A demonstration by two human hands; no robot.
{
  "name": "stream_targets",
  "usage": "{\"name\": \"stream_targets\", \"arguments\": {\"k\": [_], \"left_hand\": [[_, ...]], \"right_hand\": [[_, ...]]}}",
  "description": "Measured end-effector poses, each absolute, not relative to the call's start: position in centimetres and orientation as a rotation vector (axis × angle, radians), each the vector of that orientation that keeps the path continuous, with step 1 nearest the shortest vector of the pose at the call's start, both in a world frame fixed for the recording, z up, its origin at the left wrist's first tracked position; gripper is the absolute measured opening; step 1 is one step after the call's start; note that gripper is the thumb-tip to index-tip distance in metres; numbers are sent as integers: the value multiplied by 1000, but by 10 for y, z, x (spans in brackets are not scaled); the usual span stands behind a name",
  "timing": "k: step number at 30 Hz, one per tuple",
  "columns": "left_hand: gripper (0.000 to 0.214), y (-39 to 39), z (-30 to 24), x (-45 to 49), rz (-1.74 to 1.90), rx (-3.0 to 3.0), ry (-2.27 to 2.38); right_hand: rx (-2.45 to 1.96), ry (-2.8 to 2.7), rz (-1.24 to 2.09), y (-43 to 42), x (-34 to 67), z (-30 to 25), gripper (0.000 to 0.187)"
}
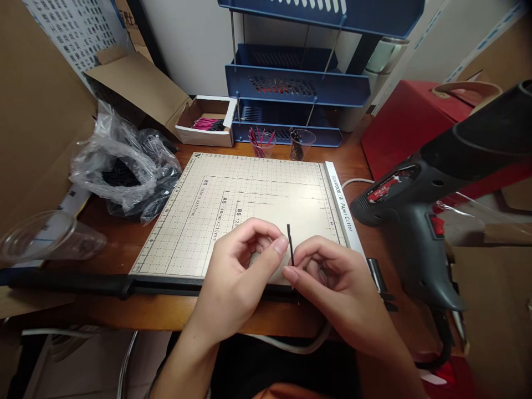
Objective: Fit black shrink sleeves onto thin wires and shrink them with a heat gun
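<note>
both hands mid-frame, low, over near edge of paper cutter, fingers curled. right hand: thumb + index pinch lower end of thin blk strip, which stands nearly upright, slight tilt, top end free. left hand, at 9 o'clock of strip: thumb tip + index right by its mid part, approx touching; can't tell if it grips too.

round the hands, by clock: 12, far side of cutter, 2 clear cups, one w/ pink pcs, one w/ blk pcs; blue rack behind. 11, small open box w/ pink + blk pcs. 10, crumpled clear plastic bag, blk stuff inside. 9, clear cup, tipped on its side. betw. 8 and 9, cutter's blk handle, along near edge. 3, grey/blk heat gun, well apart from right hand, barrel toward 2. red box at 2. all on wood table.
</note>
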State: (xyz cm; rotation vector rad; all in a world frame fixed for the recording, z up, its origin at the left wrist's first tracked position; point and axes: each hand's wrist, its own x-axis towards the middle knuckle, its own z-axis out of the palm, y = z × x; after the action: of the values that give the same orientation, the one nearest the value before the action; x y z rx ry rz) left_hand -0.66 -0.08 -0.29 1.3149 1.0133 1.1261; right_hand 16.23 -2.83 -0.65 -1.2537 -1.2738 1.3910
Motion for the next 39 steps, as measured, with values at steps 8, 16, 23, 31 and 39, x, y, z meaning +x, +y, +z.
{"name": "stream_targets", "arguments": {"k": [8,16,23,31,39], "left_hand": [[12,-1,-3,-6,1123,1316,1013],[13,-1,-3,-7,1120,1304,997],[13,-1,-4,-6,1111,1273,946],[12,-1,-6,-7,1121,1292,970],[13,-2,-5,-8,1122,1306,967]], "right_hand": [[-1257,-1308,1371,-27,161,-10,20],[-1276,-1388,1347,-29,161,-9,14],[-1314,-1424,1347,-30,163,-11,20],[-1308,-1450,1346,-31,164,-10,29],[-1317,-1470,1320,-32,165,-9,31]]}}
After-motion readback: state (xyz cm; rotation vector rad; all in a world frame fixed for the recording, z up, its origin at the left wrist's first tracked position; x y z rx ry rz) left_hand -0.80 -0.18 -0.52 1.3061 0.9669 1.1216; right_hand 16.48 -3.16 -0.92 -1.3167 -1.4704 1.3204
